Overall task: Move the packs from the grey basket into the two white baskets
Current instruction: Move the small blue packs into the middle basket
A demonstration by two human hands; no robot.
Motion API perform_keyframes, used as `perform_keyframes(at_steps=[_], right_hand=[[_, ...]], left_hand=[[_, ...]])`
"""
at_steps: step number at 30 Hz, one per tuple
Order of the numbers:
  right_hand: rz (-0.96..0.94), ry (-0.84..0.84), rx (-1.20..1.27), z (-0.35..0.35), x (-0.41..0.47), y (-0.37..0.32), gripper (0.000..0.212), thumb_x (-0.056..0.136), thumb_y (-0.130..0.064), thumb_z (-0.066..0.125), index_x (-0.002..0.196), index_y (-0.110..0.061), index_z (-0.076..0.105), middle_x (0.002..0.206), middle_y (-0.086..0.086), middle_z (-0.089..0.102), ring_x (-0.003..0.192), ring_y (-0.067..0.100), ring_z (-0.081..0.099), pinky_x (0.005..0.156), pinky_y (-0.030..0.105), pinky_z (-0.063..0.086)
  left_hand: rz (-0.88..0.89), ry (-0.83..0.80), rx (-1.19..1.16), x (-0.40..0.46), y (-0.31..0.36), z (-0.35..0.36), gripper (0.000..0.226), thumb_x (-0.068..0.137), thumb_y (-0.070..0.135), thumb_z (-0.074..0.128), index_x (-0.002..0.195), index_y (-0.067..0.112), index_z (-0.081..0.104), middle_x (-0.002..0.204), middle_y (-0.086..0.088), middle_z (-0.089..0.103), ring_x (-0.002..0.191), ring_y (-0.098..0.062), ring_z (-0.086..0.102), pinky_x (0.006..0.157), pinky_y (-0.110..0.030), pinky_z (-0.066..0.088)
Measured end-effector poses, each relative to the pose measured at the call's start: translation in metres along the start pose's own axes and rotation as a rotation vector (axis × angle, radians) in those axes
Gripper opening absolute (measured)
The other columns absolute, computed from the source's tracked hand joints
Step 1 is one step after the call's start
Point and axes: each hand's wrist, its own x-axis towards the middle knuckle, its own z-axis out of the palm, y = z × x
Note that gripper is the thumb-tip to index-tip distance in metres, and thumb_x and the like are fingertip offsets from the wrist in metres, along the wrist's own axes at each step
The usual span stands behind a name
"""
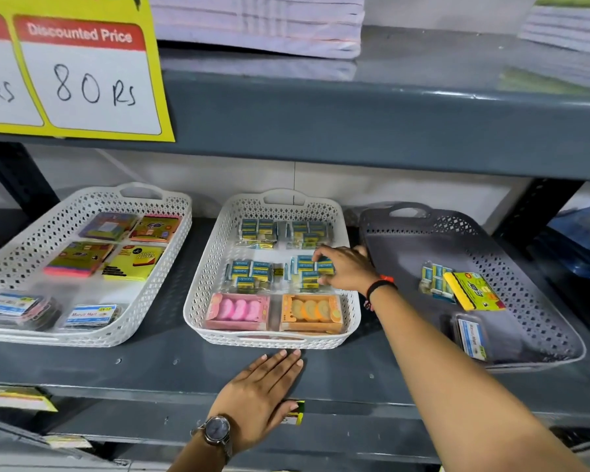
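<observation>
Eraser pack [312, 272], middle white basket [203, 267]: light, slippery wrap; my right fingers [321, 255] pinch its edges; left hand [263, 386] flat, open.

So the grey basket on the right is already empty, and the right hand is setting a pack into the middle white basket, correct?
Not quite. The head view shows the grey basket still holds three packs: a blue eraser pack, a yellow pack and a clear-cased pack. The right hand is indeed at a pack in the middle white basket.

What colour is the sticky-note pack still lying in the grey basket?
Yellow, with a black edge; the sticky-note pack shows in the head view, in the grey basket.
</observation>
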Motion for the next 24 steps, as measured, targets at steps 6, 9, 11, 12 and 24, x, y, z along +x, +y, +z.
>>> perform_keyframes(at_steps=[6,9,11,12,24], right_hand=[[-0.006,-0.091,-0.026,0.0,0.005,0.0,0.046,0.081,-0.03,0.067,0.124,-0.026,0.052,0.142,-0.004,0.05,0.132,0.018,0.044,0.118,0.051,0.004],[-0.017,-0.024,0.096,-0.005,0.003,0.009,0.047,0.081,-0.034,0.067,0.126,-0.026,0.055,0.147,-0.004,0.043,0.138,0.018,0.036,0.118,0.055,0.011],[0.08,0.207,0.13,-0.013,-0.004,0.02,0.034,0.087,-0.032,0.061,0.119,-0.022,0.06,0.138,0.001,0.054,0.127,0.023,0.048,0.113,0.05,0.028],[0.167,0.318,0.119,-0.018,-0.009,0.028,0.028,0.09,-0.03,0.056,0.115,-0.018,0.061,0.128,0.007,0.06,0.117,0.028,0.057,0.104,0.047,0.041],[0.793,0.19,-0.095,-0.014,-0.061,0.113,0.053,0.088,-0.035,0.056,0.128,-0.003,0.046,0.133,0.019,0.048,0.124,0.036,0.046,0.099,0.041,0.044]], left_hand=[[0.002,-0.011,0.009,0.001,-0.001,-0.001,0.063,0.1,0.047,0.012,0.125,0.016,0.061,0.132,0.003,0.059,0.118,-0.013,0.059,0.112,-0.023,0.011],[-0.003,0.0,-0.007,0.0,0.0,-0.001,0.058,0.099,0.047,0.012,0.129,0.017,0.052,0.132,0.003,0.059,0.118,-0.013,0.059,0.112,-0.022,0.011],[-0.002,0.016,-0.012,0.0,0.001,0.0,0.056,0.099,0.047,0.013,0.131,0.017,0.047,0.132,0.004,0.058,0.118,-0.013,0.058,0.112,-0.022,0.011],[-0.004,0.022,-0.013,0.0,0.001,0.0,0.057,0.099,0.047,0.013,0.13,0.017,0.049,0.132,0.003,0.058,0.118,-0.013,0.058,0.112,-0.022,0.011],[-0.01,0.055,-0.017,0.0,0.002,-0.001,0.06,0.1,0.047,0.016,0.125,0.014,0.059,0.132,0.001,0.059,0.116,-0.016,0.06,0.111,-0.021,0.013]])
